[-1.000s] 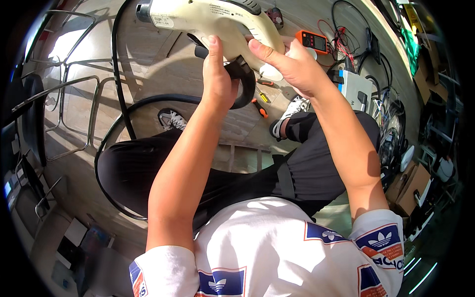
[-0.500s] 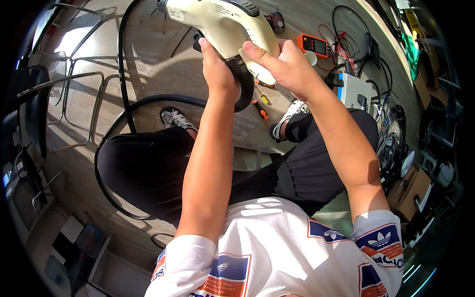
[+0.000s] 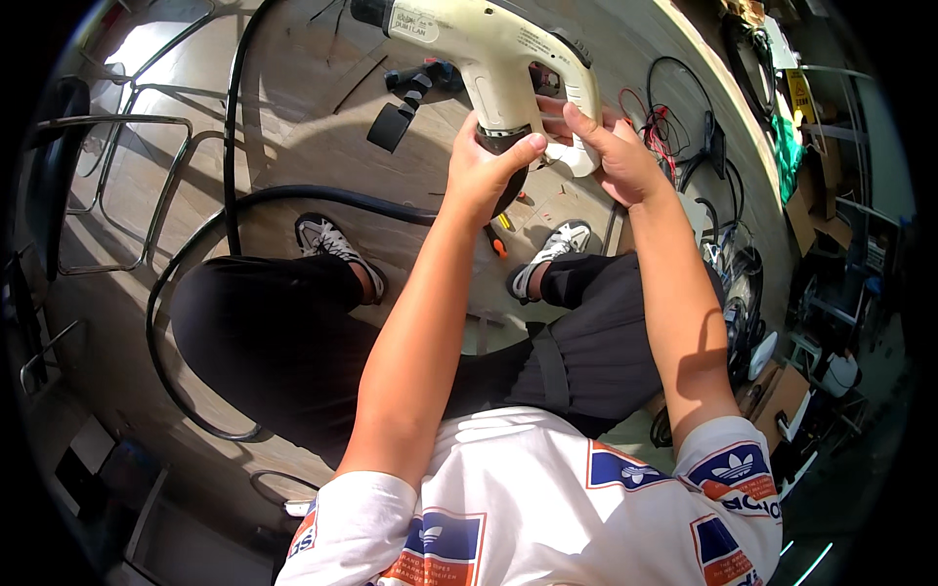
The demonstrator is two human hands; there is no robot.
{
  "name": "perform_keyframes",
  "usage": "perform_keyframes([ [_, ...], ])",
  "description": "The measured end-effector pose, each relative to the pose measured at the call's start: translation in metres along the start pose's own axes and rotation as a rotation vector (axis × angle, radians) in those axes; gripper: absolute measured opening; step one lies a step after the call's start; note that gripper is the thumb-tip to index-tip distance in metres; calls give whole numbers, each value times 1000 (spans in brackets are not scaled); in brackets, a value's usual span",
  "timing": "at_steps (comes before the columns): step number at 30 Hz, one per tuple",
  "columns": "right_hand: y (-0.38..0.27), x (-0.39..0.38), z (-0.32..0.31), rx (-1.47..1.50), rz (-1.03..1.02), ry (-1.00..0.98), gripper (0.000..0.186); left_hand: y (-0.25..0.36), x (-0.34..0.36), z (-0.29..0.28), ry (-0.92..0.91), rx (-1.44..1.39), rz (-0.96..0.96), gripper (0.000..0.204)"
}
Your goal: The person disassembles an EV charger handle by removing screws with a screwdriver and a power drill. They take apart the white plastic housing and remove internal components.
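Gun-shaped plug [image 3: 493, 73], cream, black nose [image 3: 371, 12]: top centre of frame. Left hand [image 3: 491, 176]: fingers closed round the plug's black collar [image 3: 503, 140]. Right hand [image 3: 625, 161]: fingers wrapped about the handle [image 3: 583, 98], lower end. Black cable [image 3: 232, 127]: upper left. Orange tool grip [image 3: 499, 248]: near frame centre.

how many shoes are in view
2: the left shoe, left of the left forearm; the right shoe, between that and the right forearm, below the cream tool. Others may be hidden.
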State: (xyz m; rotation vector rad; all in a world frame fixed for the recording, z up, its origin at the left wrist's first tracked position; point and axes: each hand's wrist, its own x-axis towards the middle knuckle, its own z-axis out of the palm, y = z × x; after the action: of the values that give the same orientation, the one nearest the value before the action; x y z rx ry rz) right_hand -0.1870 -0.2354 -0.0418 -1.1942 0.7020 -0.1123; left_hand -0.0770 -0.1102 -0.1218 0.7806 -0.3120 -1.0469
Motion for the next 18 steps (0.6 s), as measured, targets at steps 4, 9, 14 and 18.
perform_keyframes([
  [4, 6, -5, -10, 28, -37, -64, 57, 1, 6, -16, -150, -25, -163, 81],
  [9, 25, 0, -37, -97, 58, 12, 66, -30, 14, -24, -115, 0, -102, 76],
  [14, 28, -5, -34, -168, 149, 142, 70, -37, 17, -28, -99, 64, -133, 65],
  [18, 25, -2, -19, -124, 90, 258, 69, -46, 32, -25, -50, -81, -129, 60],
])
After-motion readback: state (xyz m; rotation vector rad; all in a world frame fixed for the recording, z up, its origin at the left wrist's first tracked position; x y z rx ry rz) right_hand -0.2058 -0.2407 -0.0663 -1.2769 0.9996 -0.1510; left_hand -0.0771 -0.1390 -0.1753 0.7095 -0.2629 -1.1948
